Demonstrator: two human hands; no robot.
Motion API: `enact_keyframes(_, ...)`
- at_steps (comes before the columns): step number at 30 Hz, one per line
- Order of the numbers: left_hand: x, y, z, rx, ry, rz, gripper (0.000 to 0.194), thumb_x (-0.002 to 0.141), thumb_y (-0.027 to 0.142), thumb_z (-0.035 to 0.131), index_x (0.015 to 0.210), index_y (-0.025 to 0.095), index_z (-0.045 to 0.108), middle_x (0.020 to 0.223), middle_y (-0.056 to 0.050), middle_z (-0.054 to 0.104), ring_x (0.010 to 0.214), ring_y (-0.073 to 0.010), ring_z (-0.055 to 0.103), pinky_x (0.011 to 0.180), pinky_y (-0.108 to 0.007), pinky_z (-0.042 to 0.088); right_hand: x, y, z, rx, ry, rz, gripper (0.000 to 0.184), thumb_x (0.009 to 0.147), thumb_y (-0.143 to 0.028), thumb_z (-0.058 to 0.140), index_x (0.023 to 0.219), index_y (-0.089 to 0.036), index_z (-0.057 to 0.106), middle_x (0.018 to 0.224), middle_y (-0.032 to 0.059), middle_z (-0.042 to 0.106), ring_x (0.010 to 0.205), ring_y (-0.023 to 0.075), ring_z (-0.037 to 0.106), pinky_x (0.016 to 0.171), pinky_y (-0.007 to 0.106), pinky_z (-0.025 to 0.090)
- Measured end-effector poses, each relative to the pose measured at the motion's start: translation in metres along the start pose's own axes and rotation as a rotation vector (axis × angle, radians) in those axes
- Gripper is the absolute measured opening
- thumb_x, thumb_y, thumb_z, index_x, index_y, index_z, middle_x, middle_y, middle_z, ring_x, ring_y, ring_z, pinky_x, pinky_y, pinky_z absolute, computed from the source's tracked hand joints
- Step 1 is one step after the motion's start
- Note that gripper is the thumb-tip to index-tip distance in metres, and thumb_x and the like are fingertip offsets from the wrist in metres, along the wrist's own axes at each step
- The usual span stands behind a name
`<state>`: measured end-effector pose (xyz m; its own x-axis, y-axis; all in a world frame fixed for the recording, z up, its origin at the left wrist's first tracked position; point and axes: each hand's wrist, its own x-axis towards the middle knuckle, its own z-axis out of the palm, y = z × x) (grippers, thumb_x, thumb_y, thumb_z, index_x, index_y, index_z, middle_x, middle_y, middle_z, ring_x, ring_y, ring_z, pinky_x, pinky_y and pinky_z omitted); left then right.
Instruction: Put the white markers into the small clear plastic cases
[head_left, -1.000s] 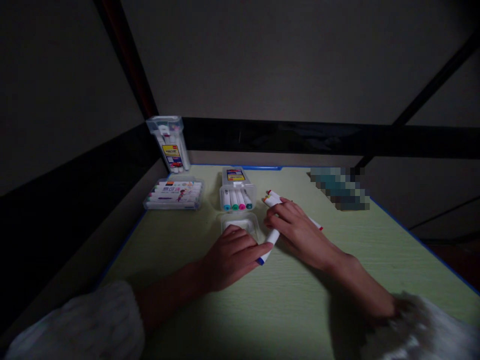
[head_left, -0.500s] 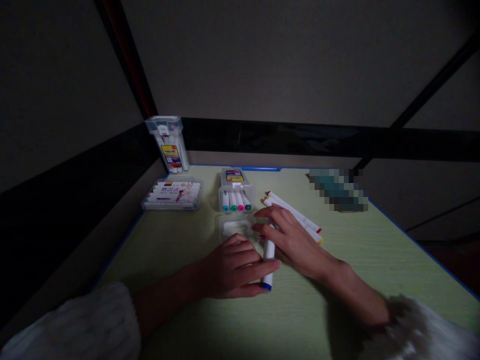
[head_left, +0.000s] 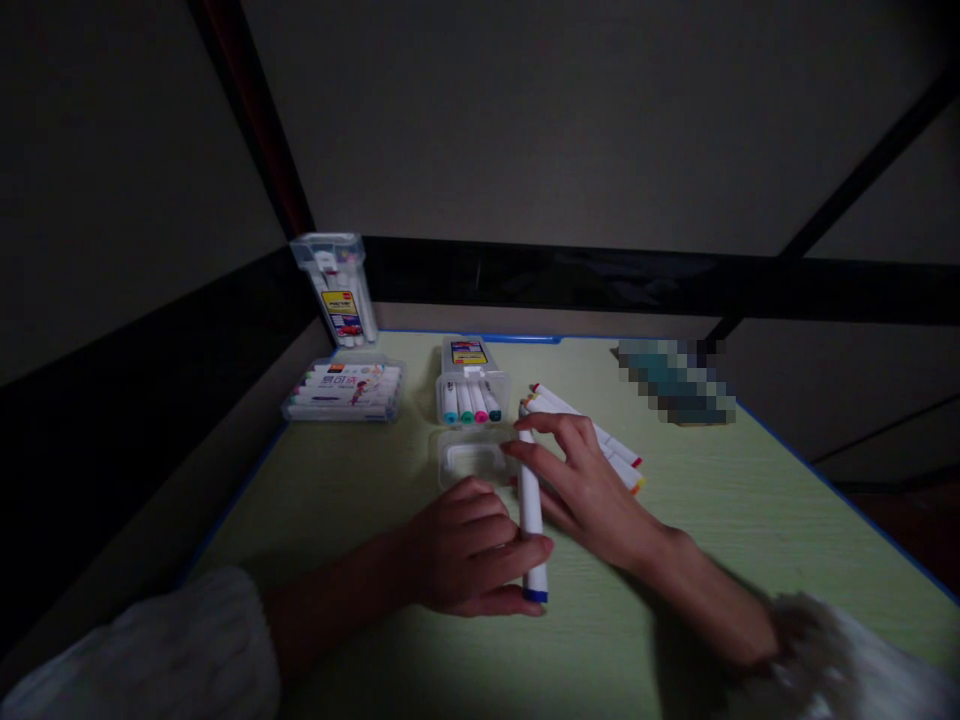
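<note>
A white marker [head_left: 530,500] with a blue band at its near end stands out between my two hands, its length pointing away from me. My left hand [head_left: 480,545] pinches the near part, index finger across it and thumb by the blue band. At the far end, the bent fingers of my right hand [head_left: 581,475] curl over the same marker. Just beyond, a clear plastic marker case [head_left: 471,375] lies with its lid [head_left: 474,458] folded open toward me. Several white markers [head_left: 471,402] with coloured ends sit inside it. Loose markers [head_left: 619,440] with red and yellow ends lie behind my right hand.
At the back left, a closed clear case of markers [head_left: 341,295] stands upright. A flat case of markers [head_left: 345,390] lies before it. A pixelated bluish-green item [head_left: 675,385] rests at the right of the pale green table [head_left: 712,480], which has blue edges.
The marker has turned slightly, and its blue end has come a little nearer to me with my left hand. More of its far end shows between my right fingers.
</note>
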<state>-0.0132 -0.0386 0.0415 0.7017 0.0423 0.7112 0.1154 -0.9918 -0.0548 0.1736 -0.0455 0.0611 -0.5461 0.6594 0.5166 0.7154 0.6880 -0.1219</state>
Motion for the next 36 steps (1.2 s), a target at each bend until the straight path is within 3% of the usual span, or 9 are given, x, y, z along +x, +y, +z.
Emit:
enact_keyframes(5,-0.0004,-0.0009,0.0005,0.047,0.065,-0.01,0.03,0.089,0.038,0.047,0.09,0.01,0.057,0.061,0.0,0.057,0.059,-0.014,0.051,0.064,-0.03,0.04,-0.0006,-0.0011,0.0024,0.004,-0.016,-0.091,0.02,0.089,-0.017,0.042,0.103,-0.015,0.056,0.101,0.0131,0.054,0.089,0.0227,0.049,0.072,0.037,0.046)
enact_keyframes(11,-0.0004,-0.0005,0.0,0.052,0.062,-0.003,0.029,0.089,0.038,0.047,0.092,0.011,0.058,0.064,0.0,0.059,0.06,-0.0138,0.052,0.064,-0.031,0.04,-0.0004,-0.0044,0.0022,0.061,0.038,-0.118,0.021,0.089,-0.013,0.038,0.097,-0.015,0.057,0.094,0.0101,0.055,0.074,0.0165,0.05,0.061,0.029,0.048)
enact_keyframes(17,-0.0017,-0.0022,0.0023,0.083,0.1,0.002,0.027,0.088,0.036,0.048,0.093,0.011,0.057,0.063,0.001,0.057,0.06,-0.0133,0.05,0.063,-0.03,0.038,0.0001,-0.0061,0.0027,0.154,0.016,-0.116,0.022,0.088,-0.012,0.04,0.104,-0.014,0.054,0.1,0.0119,0.054,0.087,0.0194,0.054,0.071,0.03,0.051)
enact_keyframes(36,-0.0007,-0.0021,0.002,0.149,0.067,-0.215,0.022,0.088,0.033,0.048,0.091,0.012,0.056,0.073,-0.005,0.06,0.071,-0.0173,0.053,0.068,-0.032,0.039,-0.001,-0.0067,0.0043,0.251,-0.078,-0.103,0.031,0.088,-0.015,0.041,0.119,-0.014,0.046,0.119,0.0163,0.046,0.112,0.0254,0.05,0.089,0.041,0.05)
